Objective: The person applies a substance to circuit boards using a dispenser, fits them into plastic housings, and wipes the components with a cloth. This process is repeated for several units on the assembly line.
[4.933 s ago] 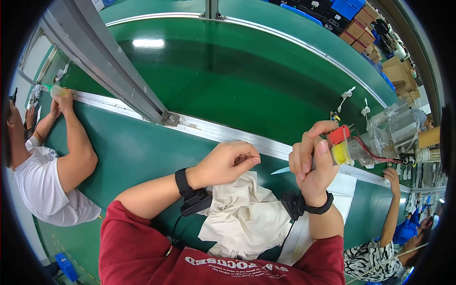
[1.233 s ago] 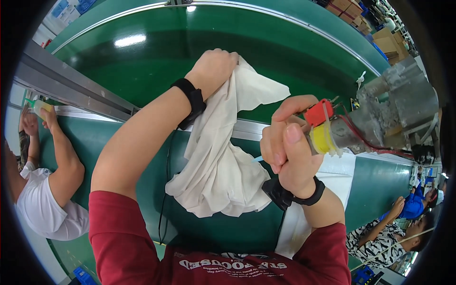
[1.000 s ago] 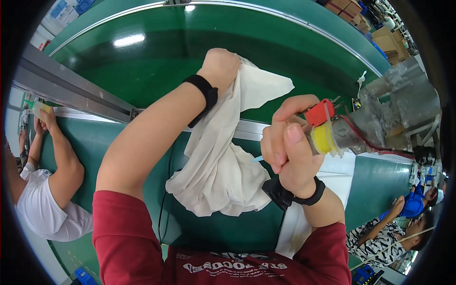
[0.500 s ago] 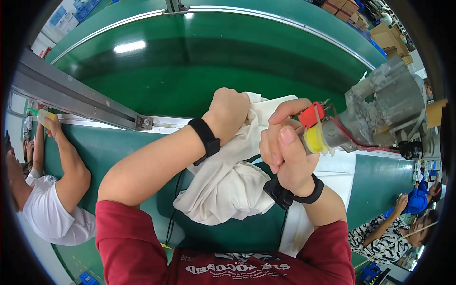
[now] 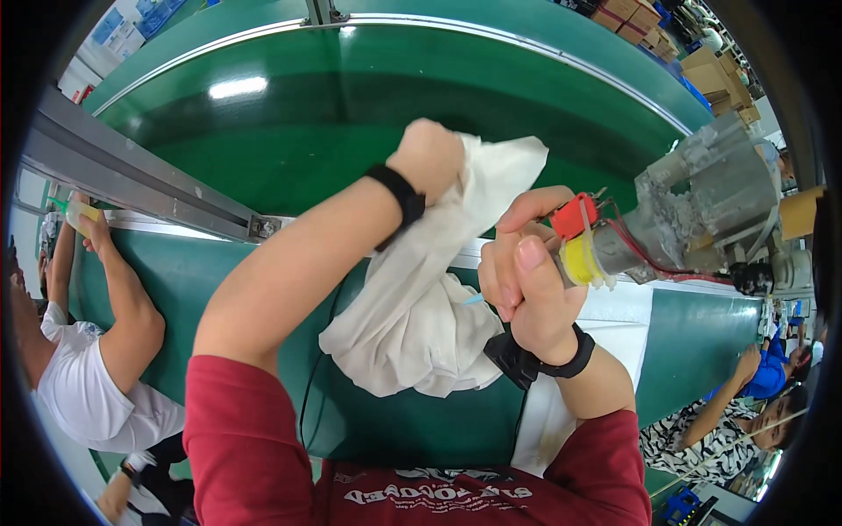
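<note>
My left hand (image 5: 428, 159) is closed in a fist on the upper part of a cream-white cloth (image 5: 438, 254), raised over the green surface. The cloth's lower part lies bunched in front of me, and a loose corner spreads to the right of the fist. My right hand (image 5: 537, 280) is closed around the end of a grey cylindrical tool (image 5: 623, 248) with a yellow band, a red switch block (image 5: 574, 216) and red wires. A pale blue tip (image 5: 474, 299) shows on the hand's left side, beside the cloth. The fingers partly hide the tool's end.
A metal post (image 5: 149, 188) slants in from the left, and a metal rail (image 5: 491, 26) borders the green surface (image 5: 263, 131) at the far side. A white sheet (image 5: 614, 324) lies at right. A person in white (image 5: 96, 377) holds a bottle at left; others sit at right.
My left hand has moved up and away from me, pulling the cloth with it and stretching it out. My right hand and the tool have barely moved.
</note>
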Available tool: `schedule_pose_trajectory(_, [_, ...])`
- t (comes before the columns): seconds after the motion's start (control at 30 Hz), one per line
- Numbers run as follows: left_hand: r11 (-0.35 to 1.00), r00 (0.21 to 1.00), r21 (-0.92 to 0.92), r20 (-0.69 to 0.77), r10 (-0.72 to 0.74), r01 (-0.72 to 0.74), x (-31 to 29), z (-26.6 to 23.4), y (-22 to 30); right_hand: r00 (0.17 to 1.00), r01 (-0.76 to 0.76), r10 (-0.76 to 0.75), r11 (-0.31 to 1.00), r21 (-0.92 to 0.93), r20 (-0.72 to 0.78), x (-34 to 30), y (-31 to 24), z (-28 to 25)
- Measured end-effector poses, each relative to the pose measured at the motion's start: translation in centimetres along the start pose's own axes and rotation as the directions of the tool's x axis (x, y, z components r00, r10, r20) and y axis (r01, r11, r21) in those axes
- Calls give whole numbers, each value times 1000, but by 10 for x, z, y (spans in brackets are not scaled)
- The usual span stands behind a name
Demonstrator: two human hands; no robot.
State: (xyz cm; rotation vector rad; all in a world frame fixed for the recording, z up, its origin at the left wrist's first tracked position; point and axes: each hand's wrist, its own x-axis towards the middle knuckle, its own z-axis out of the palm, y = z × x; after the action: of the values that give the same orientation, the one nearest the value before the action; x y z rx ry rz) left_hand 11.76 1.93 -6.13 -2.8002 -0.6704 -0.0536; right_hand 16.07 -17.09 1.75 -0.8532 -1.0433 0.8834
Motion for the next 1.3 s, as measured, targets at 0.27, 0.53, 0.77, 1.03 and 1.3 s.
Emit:
schedule_pose_trajectory(0.27, [997, 996, -71, 78, 45, -39, -6, -6, 28, 1000, 19, -19, 1000, -22, -13, -2, -1, -6])
schedule_pose_trajectory(0.53, [996, 996, 0, -43, -84, 84, 32, 22, 13, 1000, 12, -12, 1000, -4, 10, -2, 1, -3])
schedule_pose_trajectory(0.77, [995, 993, 3, 55, 103, -103, 20, 9, 40, 1000, 30, -30, 1000, -6, -8, -4, 3, -7])
schedule_pose_trajectory(1.03, [975, 977, 67, -7, -214, 214, 54, 21, 33, 1000, 17, -16, 1000, -17, 16, -2, -1, -4])
schedule_pose_trajectory(1.3, [944, 991, -316, 57, 125, -101, 7, 18, 44, 998, 58, -58, 998, -6, 19, -2, -2, -9])
